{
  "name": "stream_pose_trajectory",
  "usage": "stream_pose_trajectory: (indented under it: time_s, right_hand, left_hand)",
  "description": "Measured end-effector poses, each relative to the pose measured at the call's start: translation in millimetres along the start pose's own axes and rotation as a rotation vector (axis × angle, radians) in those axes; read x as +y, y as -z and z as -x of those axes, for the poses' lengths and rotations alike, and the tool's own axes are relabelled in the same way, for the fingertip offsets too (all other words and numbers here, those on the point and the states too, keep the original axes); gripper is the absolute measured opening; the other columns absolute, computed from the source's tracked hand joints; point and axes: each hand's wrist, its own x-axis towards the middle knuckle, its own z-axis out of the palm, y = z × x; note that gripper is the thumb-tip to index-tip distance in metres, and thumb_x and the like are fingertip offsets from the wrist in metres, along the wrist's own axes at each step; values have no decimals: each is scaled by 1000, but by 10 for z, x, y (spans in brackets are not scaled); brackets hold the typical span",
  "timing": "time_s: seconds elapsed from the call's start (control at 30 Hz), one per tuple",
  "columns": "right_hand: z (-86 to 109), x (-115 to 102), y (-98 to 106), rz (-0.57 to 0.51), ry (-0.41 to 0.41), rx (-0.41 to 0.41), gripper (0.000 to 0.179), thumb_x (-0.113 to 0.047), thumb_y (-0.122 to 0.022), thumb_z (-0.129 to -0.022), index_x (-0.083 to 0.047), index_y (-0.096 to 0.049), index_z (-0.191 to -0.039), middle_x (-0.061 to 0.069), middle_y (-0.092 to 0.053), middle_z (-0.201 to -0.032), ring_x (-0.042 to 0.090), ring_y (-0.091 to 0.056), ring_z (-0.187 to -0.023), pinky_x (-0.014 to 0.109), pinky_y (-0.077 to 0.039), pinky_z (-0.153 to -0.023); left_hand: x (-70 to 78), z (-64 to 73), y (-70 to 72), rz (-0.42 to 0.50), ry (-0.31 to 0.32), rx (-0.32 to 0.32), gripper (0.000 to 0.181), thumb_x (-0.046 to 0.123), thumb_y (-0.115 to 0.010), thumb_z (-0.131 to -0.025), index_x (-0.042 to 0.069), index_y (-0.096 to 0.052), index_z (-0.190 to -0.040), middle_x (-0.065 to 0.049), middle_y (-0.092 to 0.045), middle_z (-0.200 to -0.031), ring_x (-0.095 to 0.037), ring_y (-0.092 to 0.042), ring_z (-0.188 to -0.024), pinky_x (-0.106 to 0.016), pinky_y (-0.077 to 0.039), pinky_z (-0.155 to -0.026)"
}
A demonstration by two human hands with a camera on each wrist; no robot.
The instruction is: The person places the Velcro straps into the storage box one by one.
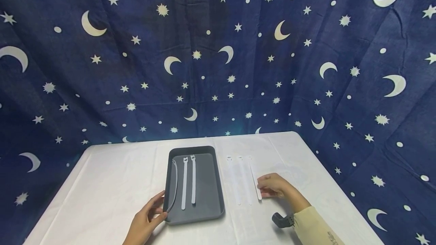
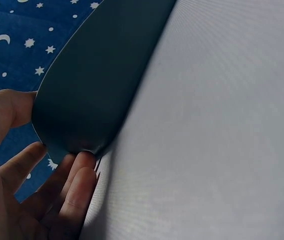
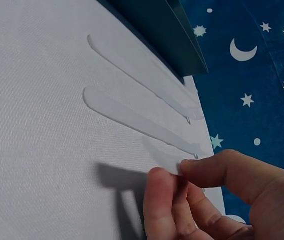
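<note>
A dark grey tray (image 1: pixel 207 184) lies on the white tabletop, and my left hand (image 1: pixel 143 218) grips its near left wall, with the thumb at the rim and fingers against the outside. Inside it are two white straps with slotted heads (image 1: pixel 184 184), lying lengthwise, plus a curved strap (image 1: pixel 176 180) along the left wall. To the right of the tray, my right hand (image 1: pixel 274 186) pinches the near part of another white strap (image 1: pixel 255 182) between thumb and fingers. Beside that, two more white straps (image 3: pixel 131 117) lie flat on the cloth.
White cloth (image 1: pixel 119 177) covers the table. A dark blue curtain with moons and stars (image 1: pixel 204 67) hangs behind it and at the sides. A black wrist device (image 1: pixel 282 220) sits by the right sleeve (image 1: pixel 315 226).
</note>
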Motion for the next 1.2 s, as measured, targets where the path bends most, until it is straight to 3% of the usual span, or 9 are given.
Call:
stream_pose_trajectory:
  time_s: [0.2,0.6,1.0,1.2]
  right_hand:
    - [-7,-25,8,-6,13,28,44,5,-66,-77,12,-57,-120,15,-66,-91,20,-68,-75,34,-59,-69]
    - [97,-219,11,26,83,26,44,5,-67,-77,10,-57,-119,14,-67,-83,18,-67,-64,31,-58,-62]
    - [194,-351,-62,-2,147,-69,45,3,-67,-76,11,-56,-120,14,-66,-85,17,-67,-67,32,-59,-66]
    - [227,-419,-161,-35,183,-168,49,5,-67,-76,13,-53,-122,7,-65,-83,14,-63,-69,30,-59,-67]
  left_hand:
    - [-14,3,-1,16,-11,5,66,43,-75,-84,23,-51,-142,-12,-64,-131,-1,-62,-87,-20,-48,-71]
    - [2,13,12,14,3,-9,68,45,-75,-83,26,-50,-143,-11,-63,-133,-3,-63,-90,-22,-49,-74]
    - [-14,13,12,19,-24,8,65,43,-75,-84,26,-51,-142,-11,-64,-132,-5,-65,-92,-23,-49,-73]
    - [-17,24,11,32,-51,14,64,40,-76,-84,25,-52,-142,-11,-65,-131,-5,-66,-91,-23,-48,-71]
